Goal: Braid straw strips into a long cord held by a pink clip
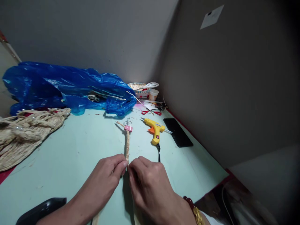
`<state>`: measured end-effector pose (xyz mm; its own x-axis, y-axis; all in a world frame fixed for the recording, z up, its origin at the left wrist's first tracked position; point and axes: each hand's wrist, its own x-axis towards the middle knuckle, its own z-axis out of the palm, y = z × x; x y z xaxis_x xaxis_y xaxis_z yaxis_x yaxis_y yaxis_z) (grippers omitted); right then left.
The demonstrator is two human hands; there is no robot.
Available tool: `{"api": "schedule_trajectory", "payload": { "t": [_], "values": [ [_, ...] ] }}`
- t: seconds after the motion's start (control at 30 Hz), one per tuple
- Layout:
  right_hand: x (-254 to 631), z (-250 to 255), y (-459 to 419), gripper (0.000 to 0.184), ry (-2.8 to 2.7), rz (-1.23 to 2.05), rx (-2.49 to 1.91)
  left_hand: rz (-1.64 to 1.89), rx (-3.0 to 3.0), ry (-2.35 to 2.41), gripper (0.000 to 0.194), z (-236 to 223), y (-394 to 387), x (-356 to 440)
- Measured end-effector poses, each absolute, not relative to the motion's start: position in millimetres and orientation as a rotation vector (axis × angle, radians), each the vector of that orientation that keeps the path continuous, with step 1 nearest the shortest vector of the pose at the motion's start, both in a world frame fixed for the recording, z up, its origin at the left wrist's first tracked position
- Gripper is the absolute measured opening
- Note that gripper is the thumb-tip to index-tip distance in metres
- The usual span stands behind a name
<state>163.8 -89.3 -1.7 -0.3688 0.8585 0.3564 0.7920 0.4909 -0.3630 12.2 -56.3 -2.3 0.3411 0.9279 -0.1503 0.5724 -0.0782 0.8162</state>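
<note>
A narrow braid of pale straw-like fibre (127, 145) runs from my hands away across the table. Its far end is gripped by a pink binder clip (128, 128), where a loose strand end sticks out to the left. My left hand (110, 170) is closed, thumb and fingers pinching the braid's near end. Right beside it, my right hand (147, 179) is closed too, its fingertips against the same spot. Pale strips trail below both hands toward me. The exact hold of the right fingers is hidden behind the hand.
A yellow glue gun (154, 128) with a black cord lies to the right, beside a black phone (178, 132). Red-handled scissors (151, 112), a basket (138, 85) and a blue plastic bag (70, 87) are farther back. A woven straw piece (30, 134) lies left; a black object (42, 210) sits near-left.
</note>
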Motion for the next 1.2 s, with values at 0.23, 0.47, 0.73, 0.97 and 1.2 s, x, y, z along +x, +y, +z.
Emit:
{"api": "schedule_trajectory", "payload": {
  "t": [0.23,0.47,0.73,0.97,1.2],
  "values": [
    [140.5,-0.6,-100.3,0.023,-2.409,-0.678,-1.029,0.667,1.505,1.146,0.026,-8.7,-51.1,8.9],
    [127.3,-22.2,-106.2,0.018,-2.39,-0.912,-0.846,0.608,1.411,1.047,0.028,-14.7,-47.4,4.4],
    [171.3,9.0,-106.7,0.027,-2.388,0.026,-1.291,0.582,1.454,1.008,0.02,-8.9,-52.3,-5.0],
    [183.6,20.3,-83.9,0.015,-2.229,0.426,-1.448,0.509,1.334,0.995,0.028,-5.3,-50.5,-5.7],
    [175.1,14.3,-67.0,0.021,-2.084,1.101,-1.292,0.534,1.386,1.002,0.017,-4.1,-51.4,-6.4]
  ]
}}
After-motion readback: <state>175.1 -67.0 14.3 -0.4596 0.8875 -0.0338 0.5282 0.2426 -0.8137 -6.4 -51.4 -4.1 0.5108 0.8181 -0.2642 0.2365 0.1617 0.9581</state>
